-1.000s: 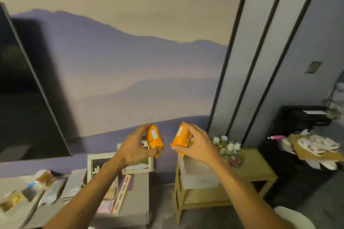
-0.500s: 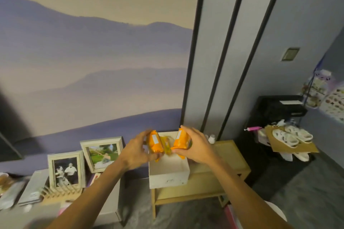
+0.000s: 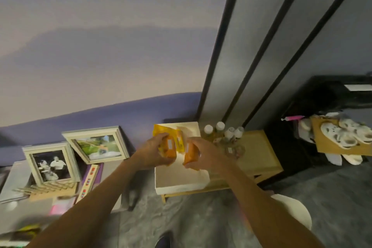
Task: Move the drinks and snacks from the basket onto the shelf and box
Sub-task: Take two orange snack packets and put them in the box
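My left hand (image 3: pixel 155 151) grips an orange snack packet (image 3: pixel 168 148). My right hand (image 3: pixel 203 154) grips a second orange snack packet (image 3: pixel 190 155). Both packets are held low inside the open white box (image 3: pixel 179 182), which stands on the left end of a wooden shelf table (image 3: pixel 259 153). More yellow-orange packets (image 3: pixel 161 129) lie at the back of the box, partly hidden by my hands. Several small drink bottles (image 3: pixel 223 133) with white caps stand on the shelf top to the right of the box. The basket is not in view.
Two framed photos (image 3: pixel 96 144) lean on the wall on a low grey cabinet (image 3: pixel 106 175) to the left. A black unit (image 3: pixel 330 106) and white shoes on cardboard (image 3: pixel 346 137) are at right. A white rounded object (image 3: pixel 291 213) sits by my right forearm.
Both hands have come down with the orange packets from above the box into it. The camera has tilted down and moved closer to the box and shelf.
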